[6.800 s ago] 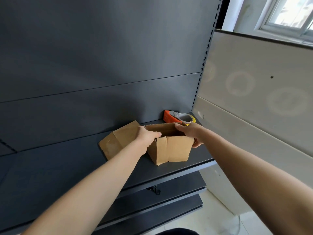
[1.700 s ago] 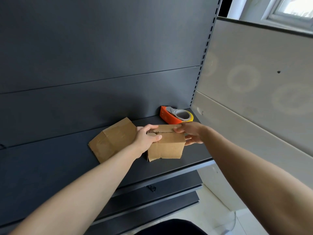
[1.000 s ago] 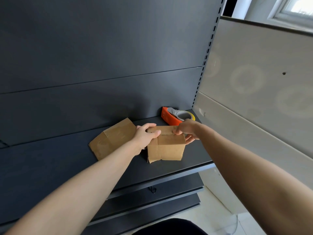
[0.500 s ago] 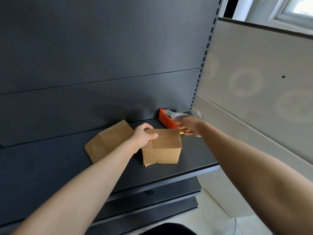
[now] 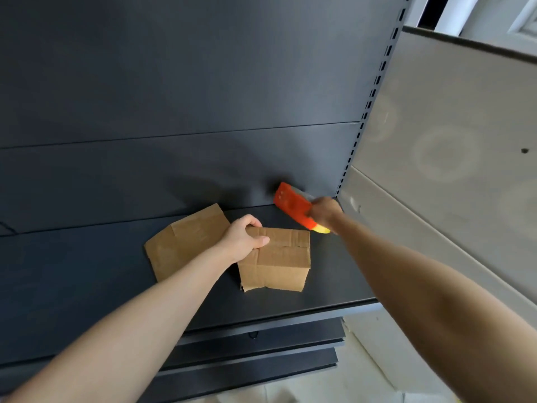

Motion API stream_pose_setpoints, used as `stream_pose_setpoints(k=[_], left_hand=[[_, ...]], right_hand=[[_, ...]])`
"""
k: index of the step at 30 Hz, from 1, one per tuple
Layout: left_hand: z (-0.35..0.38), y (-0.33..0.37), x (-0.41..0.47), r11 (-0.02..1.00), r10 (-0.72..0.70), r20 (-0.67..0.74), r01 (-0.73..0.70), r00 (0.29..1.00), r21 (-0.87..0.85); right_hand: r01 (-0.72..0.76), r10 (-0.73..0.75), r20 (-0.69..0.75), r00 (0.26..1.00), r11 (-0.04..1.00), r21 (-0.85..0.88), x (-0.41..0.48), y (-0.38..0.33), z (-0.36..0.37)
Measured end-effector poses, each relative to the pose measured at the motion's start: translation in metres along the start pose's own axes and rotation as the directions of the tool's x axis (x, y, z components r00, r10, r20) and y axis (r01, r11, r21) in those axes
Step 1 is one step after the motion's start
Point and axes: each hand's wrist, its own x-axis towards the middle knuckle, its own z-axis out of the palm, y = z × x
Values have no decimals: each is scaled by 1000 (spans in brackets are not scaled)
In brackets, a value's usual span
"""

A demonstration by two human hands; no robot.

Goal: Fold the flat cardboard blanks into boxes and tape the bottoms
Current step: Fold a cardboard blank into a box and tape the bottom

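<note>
The box (image 5: 276,257) stands on the shelf (image 5: 87,286) with its closed flaps turned upward. Its left top end is gripped by the left hand (image 5: 242,241): the fingers are curled over the far edge and the thumb is pressed on the top face, so the flaps are kept down.

Just behind and to the right of the box, an orange dispenser (image 5: 292,206) is clasped by the right hand (image 5: 324,212). The fingers are wrapped round its handle, though this is blurred. The dispenser's yellow end is seen near the box's far right corner, apparently clear of it. A flat blank (image 5: 186,242) lies to the left of the box, partly hidden by the left hand.

The taping step is judged to be just starting, and no tape can be made out on the flaps. The flap seam is taken to run left to right across the top of the box. From the right hand it lies nearer the person and to the left. The right end of the seam is closer to the dispenser, so a start there is expected. The left end is covered by the left hand, which may need shifting.
</note>
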Motion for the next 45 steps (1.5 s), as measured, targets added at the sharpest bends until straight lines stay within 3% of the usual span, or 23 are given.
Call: stream_pose_setpoints(k=[3, 6, 9, 14, 18, 21, 23, 25, 28, 33, 40, 43, 45], left_hand=[[-5, 1, -1, 1000, -2, 42, 3, 999, -22], [-9, 1, 0, 998, -17, 87, 22, 996, -58], [-9, 0, -1, 997, -23, 104, 31, 994, -77], [-10, -2, -5, 978, 4, 118, 21, 993, -206], [-9, -5, -6, 987, -5, 102, 21, 995, -158], [-12, 0, -12, 987, 91, -112, -104, 990, -121], [-19, 10, -21, 927, 154, -171, -202, 973, -317], [-28, 21, -32, 799, 90, -26, -88, 996, -595], [-39, 29, -36, 712, 76, 170, 66, 982, -699], [-39, 33, -41, 720, 132, 127, -7, 983, -694], [-23, 18, -36, 669, 47, 116, 55, 992, -741], [-21, 13, -31, 619, -5, 72, 60, 997, -783], [-19, 9, -29, 642, -38, 51, 64, 998, -764]], right_hand=[[82, -63, -60, 996, 914, 397, -25, -10, -33], [136, -59, -141, 988, 767, 627, -57, -14, -58], [109, -109, -50, 993, 643, 758, -80, -10, -64], [50, -50, -23, 998, 652, 757, -102, -6, -46], [40, -27, -31, 999, 679, 733, -112, -13, -47], [54, -40, -36, 999, 734, 677, -115, -22, -46], [56, -46, -33, 998, 750, 659, -117, -25, -46], [56, -49, -29, 998, 760, 647, -117, -26, -46], [69, -61, -35, 998, 774, 629, -119, -28, -46], [84, -69, -48, 996, 801, 593, -122, -32, -45], [104, -95, -43, 995, 852, 513, -125, -38, -46], [141, -149, -12, 989, 901, 411, -126, -46, -49], [165, -179, 19, 984, 937, 307, -129, -50, -53]])
